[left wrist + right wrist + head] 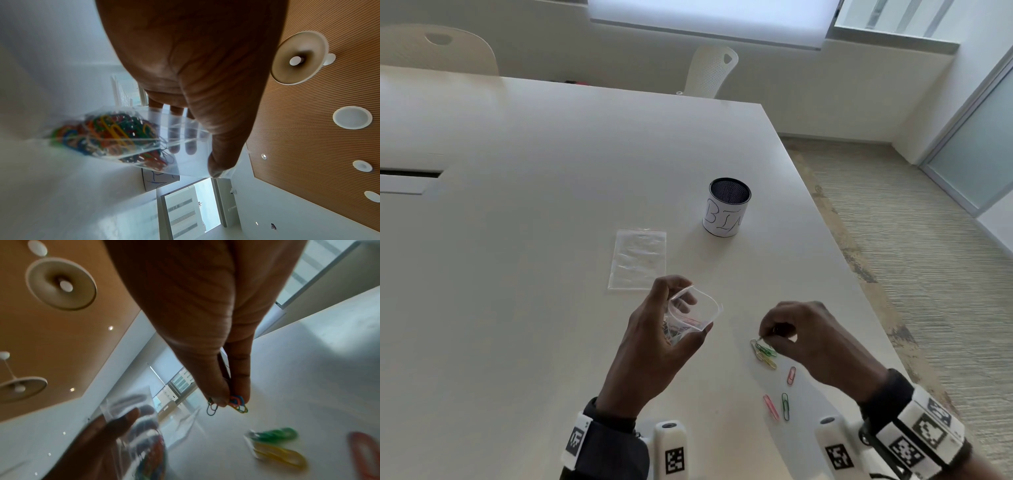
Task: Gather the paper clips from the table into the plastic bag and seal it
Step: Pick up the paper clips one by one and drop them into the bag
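My left hand point(654, 339) holds a clear plastic bag point(690, 315) upright above the table, its mouth open and facing right. Through the plastic, the left wrist view shows the bag point(185, 142) packed with several coloured paper clips point(107, 138). My right hand point(801, 332) hovers just right of it and pinches a few paper clips point(236, 403) between thumb and fingers. Below that hand lie green and yellow clips point(765, 353), a pink clip point(791, 375), another pink clip point(771, 407) and a green clip point(786, 406).
A second clear bag point(638, 258) lies flat on the white table point(534, 240) beyond my left hand. A mesh cup labelled BIN point(726, 207) stands further back right. The table's right edge runs close to my right hand. Chairs stand at the far side.
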